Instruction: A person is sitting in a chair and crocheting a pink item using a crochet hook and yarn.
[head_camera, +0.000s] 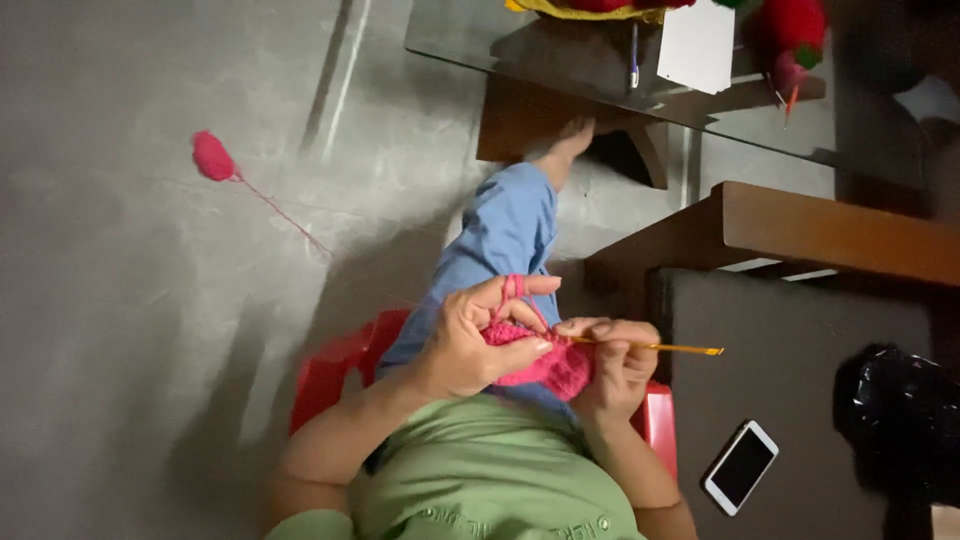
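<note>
My left hand (470, 340) pinches a pink crocheted piece (550, 365) between thumb and fingers, with pink yarn looped over the raised index finger. My right hand (612, 365) grips a yellow crochet hook (660, 347) whose long end points right, its working end at the pink piece. The two hands touch across the work, above my lap in green top and blue trousers. A pink yarn ball (212, 157) lies on the grey floor at upper left, its strand trailing toward my hands.
I sit on a red plastic chair (330, 375). A glass-topped table (560, 50) stands ahead with a pen, white paper and red crocheted items. At right sits a wooden-edged dark surface (800, 330) bearing a white phone (741, 467) and black bag (900, 420).
</note>
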